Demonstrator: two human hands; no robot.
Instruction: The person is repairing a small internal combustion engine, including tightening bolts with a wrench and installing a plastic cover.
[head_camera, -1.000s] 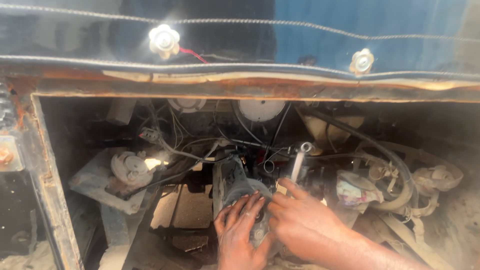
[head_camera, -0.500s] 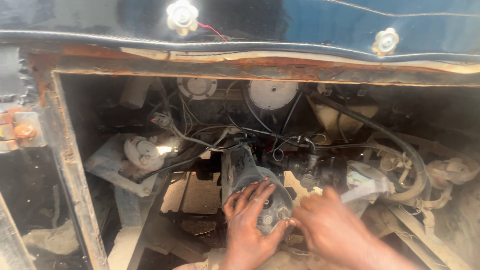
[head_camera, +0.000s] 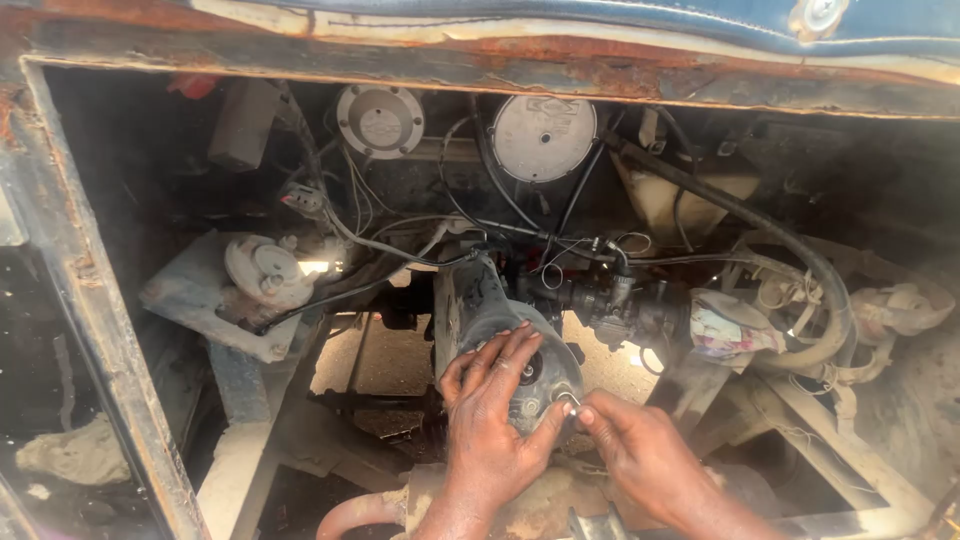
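Note:
A dusty grey cylindrical motor (head_camera: 478, 300) sits in the middle of an open, rusty engine bay. My left hand (head_camera: 497, 415) is spread over its round front end, fingers gripping the housing. My right hand (head_camera: 640, 458) comes in from the lower right and pinches a small metal part (head_camera: 567, 403) between thumb and forefinger at the motor's lower right edge, right by my left thumb. What the small part is I cannot make out.
Black hoses (head_camera: 760, 240) and wires (head_camera: 400, 245) cross behind the motor. Two round grey caps (head_camera: 380, 120) (head_camera: 543, 138) sit on the back wall. A white round part (head_camera: 262, 270) lies at left, a rag (head_camera: 725, 325) at right. The rusted frame (head_camera: 90, 290) borders the left side.
The view has moved closer and lower into the bay. My right hand has let go of the upright metal tool seen earlier and now pinches a small part at the motor's front.

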